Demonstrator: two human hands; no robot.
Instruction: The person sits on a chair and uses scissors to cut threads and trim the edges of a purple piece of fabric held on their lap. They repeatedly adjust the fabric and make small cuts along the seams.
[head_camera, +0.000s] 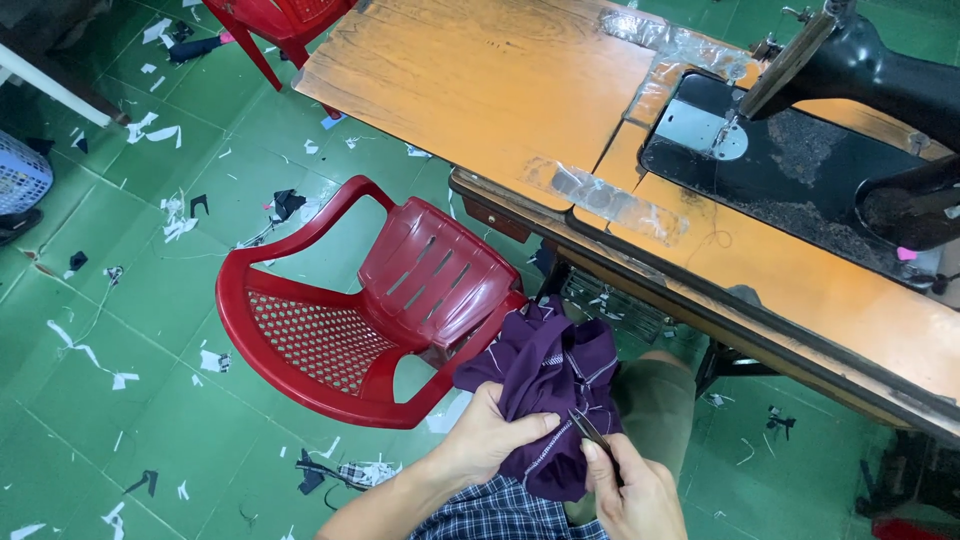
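While a pale blue lattice basket (20, 175) sits at the far left edge, well away from the hands, its contents cannot be made out. Fabric scraps (160, 130), white and dark, litter the green tiled floor (120, 330) to the left of the left hand. A glossy red plastic chair (370, 310) with a perforated seat and slatted back stands just above that hand, empty. The left hand (490, 435) is curled shut around a bunched purple garment (550, 390) with thin pale stripes, thumb pressed onto the cloth over the lap. Beside it, the right hand (635, 495) pinches slim metal snips (592, 432), their dark tips touching the cloth between the two hands. A checked sleeve (500, 512) covers the forearm below. Above and to the right of both hands runs the worn orange wooden worktop (480, 90), patched with clear tape, carrying a black sewing machine (850, 120).
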